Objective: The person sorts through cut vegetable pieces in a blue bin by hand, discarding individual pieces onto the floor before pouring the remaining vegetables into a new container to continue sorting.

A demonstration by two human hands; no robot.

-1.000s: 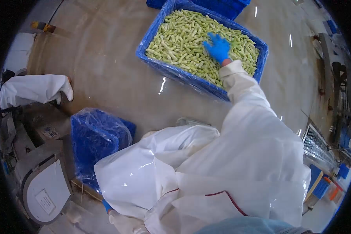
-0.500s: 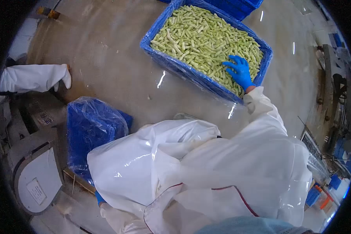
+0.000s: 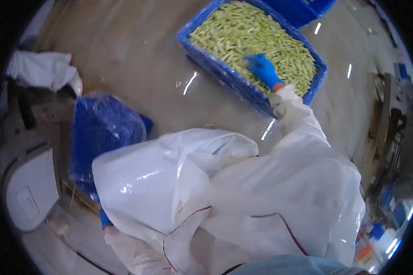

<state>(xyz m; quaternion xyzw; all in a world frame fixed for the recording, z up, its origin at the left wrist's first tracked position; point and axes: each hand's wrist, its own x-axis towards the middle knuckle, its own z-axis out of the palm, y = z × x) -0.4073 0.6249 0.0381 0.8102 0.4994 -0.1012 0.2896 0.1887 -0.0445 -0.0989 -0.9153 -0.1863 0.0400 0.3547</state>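
My right hand [image 3: 263,69], in a blue glove, rests on or just over a heap of short, pale green cut vegetable pieces [image 3: 236,34]. Its fingers are stretched and apart, a little blurred, with nothing visible in them. The pieces fill a blue crate [image 3: 215,73] lined with clear plastic film. At the lower left, only a bit of my left hand [image 3: 106,220] shows, also blue-gloved; the white apron [image 3: 137,178] hides its fingers. Near that hand stands another blue crate [image 3: 89,151] with clear film over it.
Part of a further blue crate [image 3: 303,11] shows behind the full one. Another person's white-clad leg and boot [image 3: 48,71] are at the left. A machine with a pale labelled panel [image 3: 32,192] stands lower left. The brown floor [image 3: 128,55] looks wet. Equipment lines the right edge.
My right hand has moved left across the vegetable pieces, away from the crate's right end. The view has shifted somewhat. The other person's leg is bent differently.
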